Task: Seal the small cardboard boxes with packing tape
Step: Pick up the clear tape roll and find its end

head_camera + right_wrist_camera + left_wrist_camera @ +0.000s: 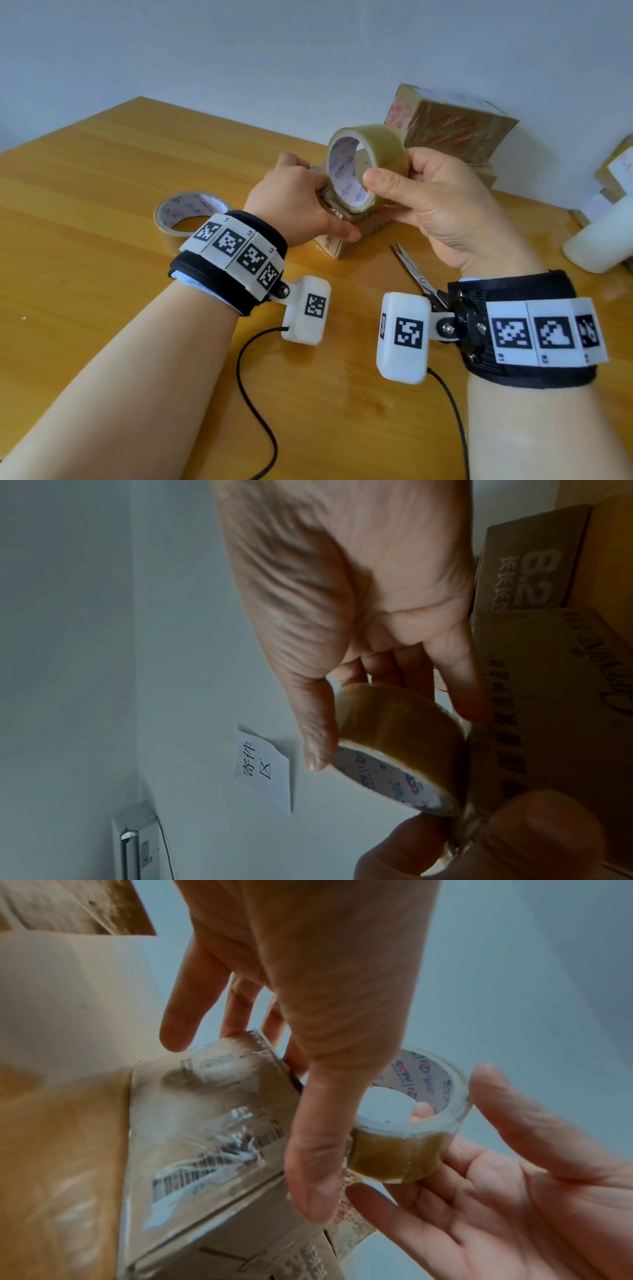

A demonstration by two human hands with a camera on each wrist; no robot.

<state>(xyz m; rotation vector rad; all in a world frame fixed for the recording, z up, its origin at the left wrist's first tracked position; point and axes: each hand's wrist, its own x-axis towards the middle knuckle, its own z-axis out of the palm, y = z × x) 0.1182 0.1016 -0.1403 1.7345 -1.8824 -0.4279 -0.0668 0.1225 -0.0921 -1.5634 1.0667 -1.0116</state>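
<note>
Right hand point(442, 209) at centre right of head view grips tape roll point(368, 164), thumb on near rim, fingers point(455, 685) curled behind. Roll stands on edge, touching small cardboard box point(346, 236) at frame centre (on wooden bench point(102, 274)). Left hand point(294, 202) holds box top, fingers point(192, 999) spread. Second tape roll point(185, 214) lies flat at left; scissors point(414, 270) near right wrist.

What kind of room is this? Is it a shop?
Probably a parcel-packing spot, not clearly a shop: taped boxes stacked by the wall, tape rolls and scissors on a wooden table, and a paper sign.
</note>
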